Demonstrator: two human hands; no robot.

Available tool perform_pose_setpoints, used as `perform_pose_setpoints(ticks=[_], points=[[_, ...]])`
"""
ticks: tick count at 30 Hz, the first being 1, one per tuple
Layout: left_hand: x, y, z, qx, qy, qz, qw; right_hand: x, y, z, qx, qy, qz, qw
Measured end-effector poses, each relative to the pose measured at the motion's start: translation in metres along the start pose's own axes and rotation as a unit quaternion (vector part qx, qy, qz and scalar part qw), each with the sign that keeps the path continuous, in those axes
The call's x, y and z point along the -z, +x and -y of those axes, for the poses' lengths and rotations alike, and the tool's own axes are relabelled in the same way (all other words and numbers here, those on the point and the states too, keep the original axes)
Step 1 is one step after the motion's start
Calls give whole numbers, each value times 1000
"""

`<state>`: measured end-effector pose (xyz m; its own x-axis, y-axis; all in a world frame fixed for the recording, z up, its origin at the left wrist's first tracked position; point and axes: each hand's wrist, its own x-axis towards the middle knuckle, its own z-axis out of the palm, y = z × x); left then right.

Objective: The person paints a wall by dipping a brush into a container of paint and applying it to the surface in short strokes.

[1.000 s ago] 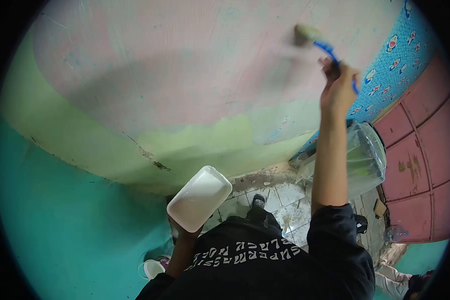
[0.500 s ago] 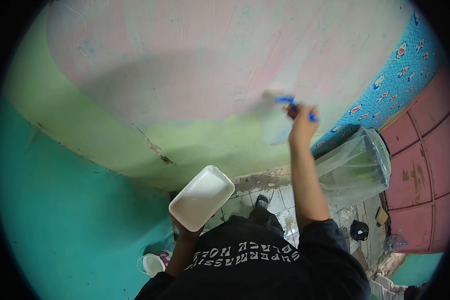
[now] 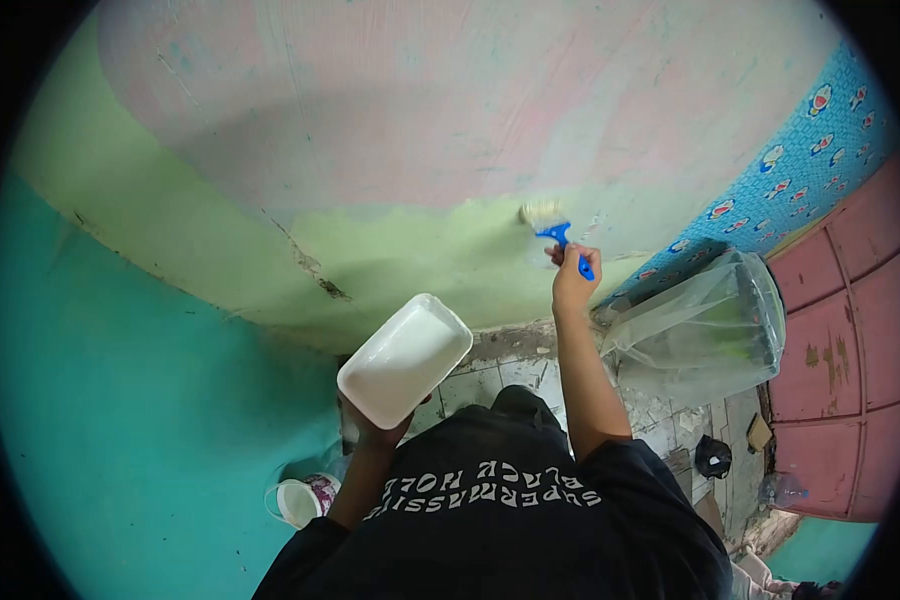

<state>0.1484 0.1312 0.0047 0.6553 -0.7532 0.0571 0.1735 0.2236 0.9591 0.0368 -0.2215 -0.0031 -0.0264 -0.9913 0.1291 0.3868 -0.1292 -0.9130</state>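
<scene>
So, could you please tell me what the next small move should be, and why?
I'd probably ease the brush in the right hand leftward over the green band: its bristles sit near the edge of the pale patch, and green shows just beside them.

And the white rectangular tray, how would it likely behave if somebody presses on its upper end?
The white rectangular tray would probably tip, as the left hand supports it from below near the lower end. Its thin rim suggests it is light and perhaps slightly flexible.
</scene>
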Motion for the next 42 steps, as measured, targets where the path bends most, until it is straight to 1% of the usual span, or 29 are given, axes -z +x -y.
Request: perform_pose_setpoints(ticks=[1, 3, 4, 6, 8, 11, 12, 15, 18, 21, 22, 25, 26, 29, 30, 33, 34, 37, 39, 42], points=[[-2, 0, 2, 3, 3, -4, 1000, 10, 0, -11, -43, -18, -8, 999], [-7, 1, 5, 9, 6, -10, 1000, 28, 7, -25, -88, -62, -23, 994], [-12, 2, 0, 29, -81, -6, 996, 28, 9, -19, -108, -83, -30, 990], [-24, 4, -13, 63, -254, 2, 965, 26, 14, -10, -32, -38, -12, 999], [-29, 6, -10, 71, -298, -7, 952, 6, 4, 35, 40, -11, 1, 999], [-39, 4, -2, 67, -326, -17, 943, -13, -13, 91, 58, 36, 27, 997], [-41, 5, 2, 60, -328, -21, 943, -9, -14, 103, 45, 52, 42, 997], [-44, 10, 13, 108, -413, -54, 903, 11, -22, 135, 15, 88, 100, 991], [-67, 17, 4, 112, -402, -32, 908, 25, -18, 172, 11, 83, 170, 982], [-90, 17, 7, 101, -420, -42, 901, 31, -20, 190, -5, 60, 239, 969], [-96, 19, 8, 100, -409, -50, 906, 31, -23, 196, -13, 41, 265, 963], [-115, 25, 15, 97, -393, -69, 912, 31, -36, 198, -79, 25, 357, 930], [-122, 27, 16, 94, -398, -70, 910, 29, -44, 197, -97, 40, 366, 925], [-137, 28, 20, 76, -397, -44, 913, 31, -50, 186, -104, -73, 469, 874], [-141, 28, 20, 69, -394, -30, 916, 32, -51, 175, -95, -85, 483, 866], [-152, 28, 22, 20, -453, 25, 891, 30, -54, 167, -74, -120, 530, 836], [-156, 27, 22, 19, -449, 16, 893, 30, -51, 162, -26, -133, 549, 825], [-164, 26, 19, 29, -431, -23, 902, 28, -40, 160, -63, -169, 565, 805], [-165, 30, 16, 51, -410, -61, 909, 26, -34, 163, -78, -162, 556, 812], [-160, 35, 15, 41, -435, -27, 899, 17, -39, 171, -129, -128, 540, 821]])
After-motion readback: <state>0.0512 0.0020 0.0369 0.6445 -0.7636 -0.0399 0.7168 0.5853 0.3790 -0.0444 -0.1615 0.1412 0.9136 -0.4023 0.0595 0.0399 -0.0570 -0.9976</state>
